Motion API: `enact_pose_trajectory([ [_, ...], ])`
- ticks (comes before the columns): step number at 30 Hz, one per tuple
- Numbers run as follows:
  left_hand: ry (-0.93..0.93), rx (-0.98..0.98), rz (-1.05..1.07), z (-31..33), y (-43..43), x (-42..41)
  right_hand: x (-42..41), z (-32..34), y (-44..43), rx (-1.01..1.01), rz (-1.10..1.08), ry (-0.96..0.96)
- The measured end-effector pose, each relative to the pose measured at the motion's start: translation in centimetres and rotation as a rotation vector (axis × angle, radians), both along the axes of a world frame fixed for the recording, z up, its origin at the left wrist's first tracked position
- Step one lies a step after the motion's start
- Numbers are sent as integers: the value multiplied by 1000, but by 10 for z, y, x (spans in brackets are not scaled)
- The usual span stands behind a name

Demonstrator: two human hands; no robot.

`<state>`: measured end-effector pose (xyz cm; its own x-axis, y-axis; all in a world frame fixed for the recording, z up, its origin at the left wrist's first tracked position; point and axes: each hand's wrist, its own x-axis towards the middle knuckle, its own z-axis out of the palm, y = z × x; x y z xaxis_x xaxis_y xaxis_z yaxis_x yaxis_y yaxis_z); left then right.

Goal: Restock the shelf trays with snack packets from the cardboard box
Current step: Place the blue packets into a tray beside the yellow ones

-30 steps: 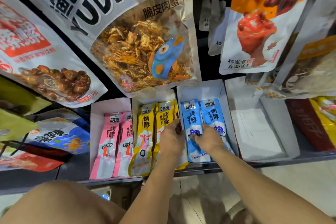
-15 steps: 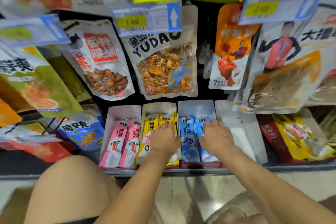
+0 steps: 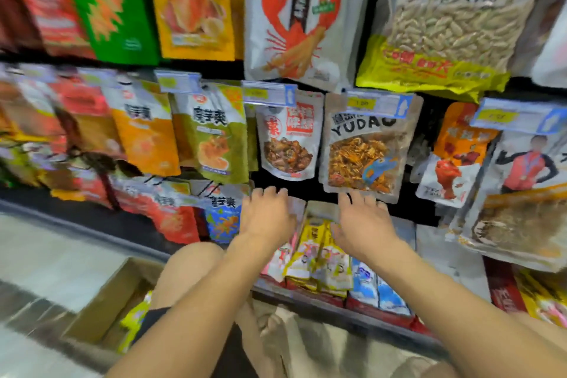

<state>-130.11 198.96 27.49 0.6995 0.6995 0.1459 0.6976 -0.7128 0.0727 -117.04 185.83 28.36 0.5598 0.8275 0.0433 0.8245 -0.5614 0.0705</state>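
Shelf trays [image 3: 319, 209] of pink packets [image 3: 277, 258], yellow packets [image 3: 319, 258], blue packets [image 3: 377, 285], cardboard box [image 3: 101, 307] holding more, left hand [image 3: 267, 218], right hand [image 3: 363, 224], fingers [image 3: 368, 205] released

Setting: a shop, snack aisle. Landmark: the YUDAO bag [image 3: 365, 150], which hangs on a dark display wall.

Evidence:
- A blue-and-yellow price tag [image 3: 376, 104] is clipped just above the landmark. Similar tags sit left and right of it along the same row.
- Sealed printed bags hang in rows all round it: a lobster bag [image 3: 299, 15] above, a seed bag [image 3: 454, 18] above and right, a green bag [image 3: 214, 144] and an orange bag [image 3: 147, 138] to its left.
- Below it, white trays [image 3: 441, 252] on a shelf [image 3: 306, 301] hold packets [image 3: 319, 258] sorted by colour: pink, yellow, blue.
- Below and left of it, an open box [image 3: 101, 310] of stock stands on a pale floor [image 3: 52, 252].
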Motion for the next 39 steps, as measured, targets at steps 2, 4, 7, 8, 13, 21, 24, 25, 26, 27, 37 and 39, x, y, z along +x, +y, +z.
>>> enact_pose_trajectory([
  [2,-29,31,69,14,12,-29,-21,14,17,25,84,-26],
  [4,-49,43,142,26,25,-58,-43,28,36,51,160,-50],
  [7,-62,56,232,37,41,-103,-75,42,65,93,255,-97],
  [8,-65,66,267,39,46,-118,-86,44,75,105,285,-103],
  [13,-90,49,429,32,68,-188,-139,47,120,115,413,-61],
  [21,-52,-108,636,-27,92,-275,-199,9,181,-8,568,30],
  [24,-37,-177,660,-54,101,-285,-217,-16,202,-51,609,46],
  [25,-27,-200,665,-64,105,-286,-223,-25,209,-64,620,54],
  [26,-18,-221,668,-75,109,-286,-228,-35,215,-77,631,57],
  [27,-8,-239,671,-85,113,-285,-232,-46,222,-91,642,53],
  [37,124,-443,747,-202,133,-257,-245,-177,265,-297,734,47],
  [39,130,-518,790,-226,133,-252,-242,-203,270,-346,744,95],
])
